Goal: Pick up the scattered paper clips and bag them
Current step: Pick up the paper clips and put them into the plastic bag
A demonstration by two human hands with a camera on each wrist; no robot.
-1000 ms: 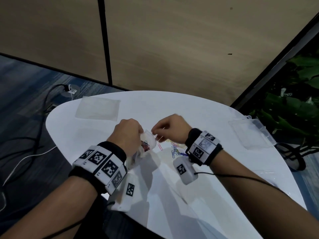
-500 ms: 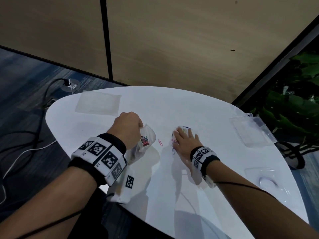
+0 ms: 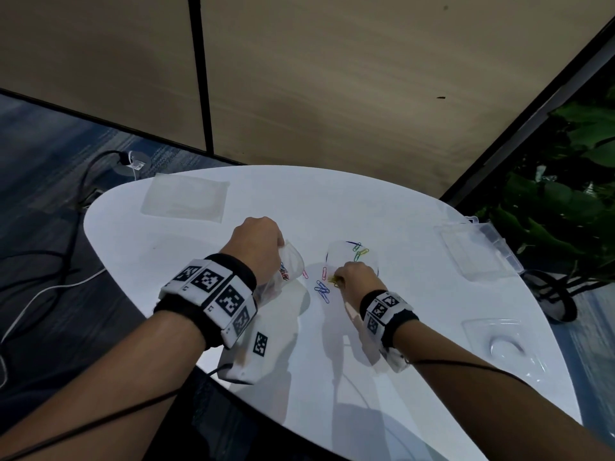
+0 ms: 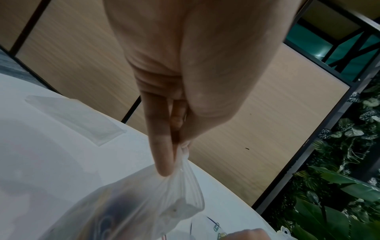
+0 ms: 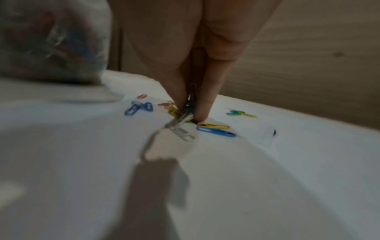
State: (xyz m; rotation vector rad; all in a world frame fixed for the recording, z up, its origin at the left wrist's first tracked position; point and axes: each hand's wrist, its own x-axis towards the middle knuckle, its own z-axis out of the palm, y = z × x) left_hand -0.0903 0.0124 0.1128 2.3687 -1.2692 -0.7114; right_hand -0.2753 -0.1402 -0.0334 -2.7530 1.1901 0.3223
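My left hand [image 4: 176, 155] pinches the gathered rim of a clear plastic bag [image 4: 144, 211], which hangs just above the white table [image 3: 416, 294] with several coloured clips inside. In the head view the bag [image 3: 289, 274] sits left of the scattered paper clips [image 3: 322, 289]. My right hand [image 5: 190, 112] stands fingertips-down on the table and pinches a small bunch of clips between thumb and fingers. A silver clip [image 5: 180, 128] sticks out below them. Loose blue [image 5: 137, 108], yellow [image 5: 212, 125] and green clips [image 5: 236, 112] lie around that hand [image 3: 337, 279].
A stack of flat clear bags [image 3: 186, 202] lies at the table's back left. A clear plastic box [image 3: 479, 254] stands at the right edge and a clear tray [image 3: 506, 341] at the front right. Cables [image 3: 50, 287] run on the floor to the left, and a plant [image 3: 565, 201] is at the right.
The right hand left the bag's mouth, lay flat on the loose clips, and now has its fingers drawn together on a bunch of them. The left hand kept holding the bag.
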